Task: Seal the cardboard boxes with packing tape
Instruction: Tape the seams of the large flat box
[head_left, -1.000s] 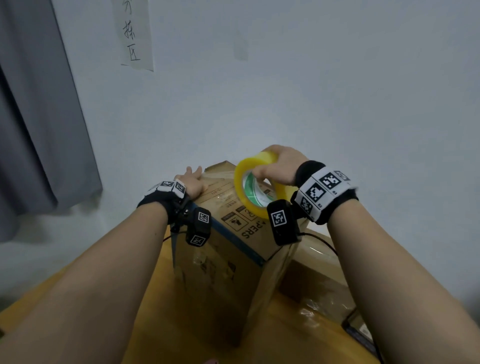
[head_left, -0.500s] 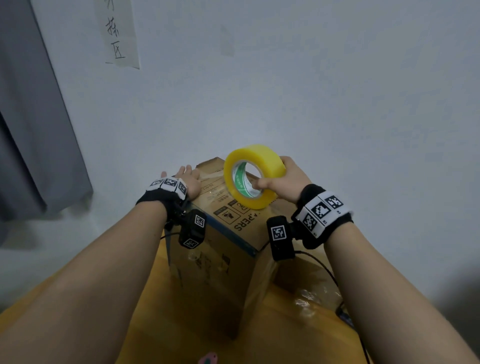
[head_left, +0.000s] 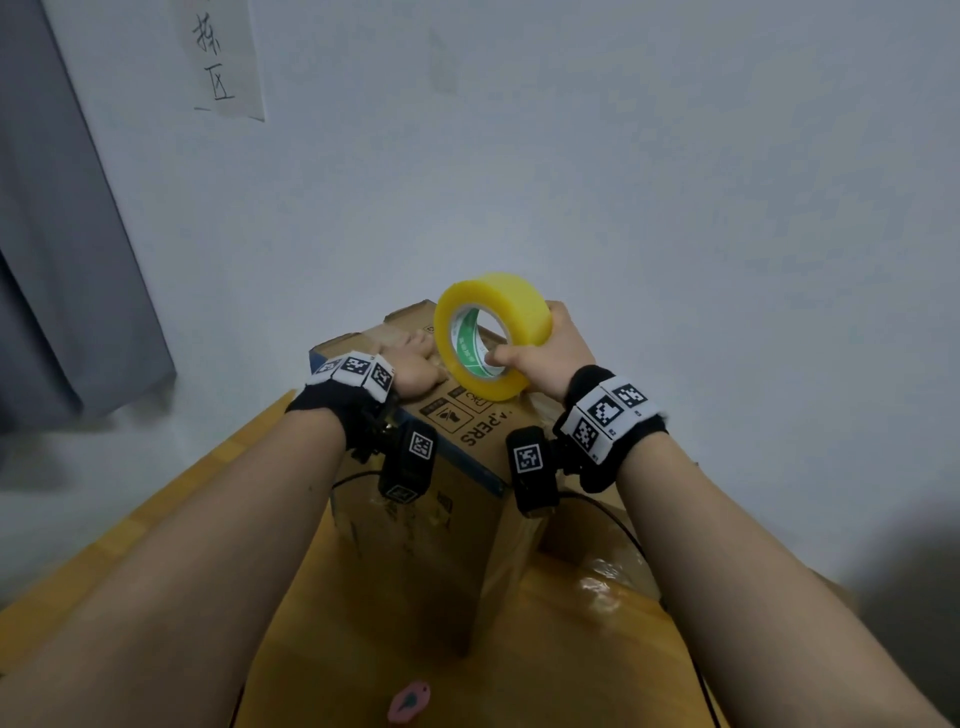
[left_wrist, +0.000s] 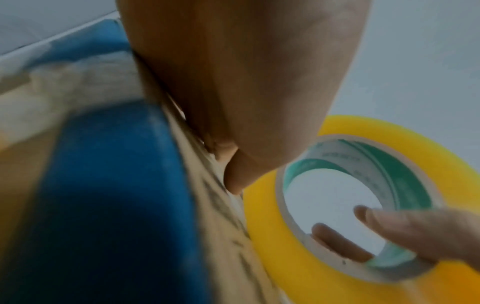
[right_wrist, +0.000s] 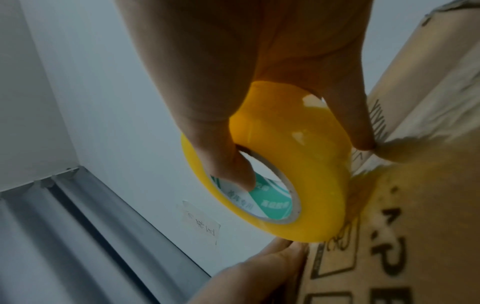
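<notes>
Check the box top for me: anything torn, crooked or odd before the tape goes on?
The cardboard box has a wrinkled old tape strip along its top, rumpled rather than flat. Otherwise nothing stands out: the left hand presses the top, and the right hand holds the tape roll upright on it.

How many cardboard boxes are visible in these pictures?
2. The tall box stands upright under both hands; a lower box lies beside it at the right, partly hidden. Others may be out of view.
</notes>
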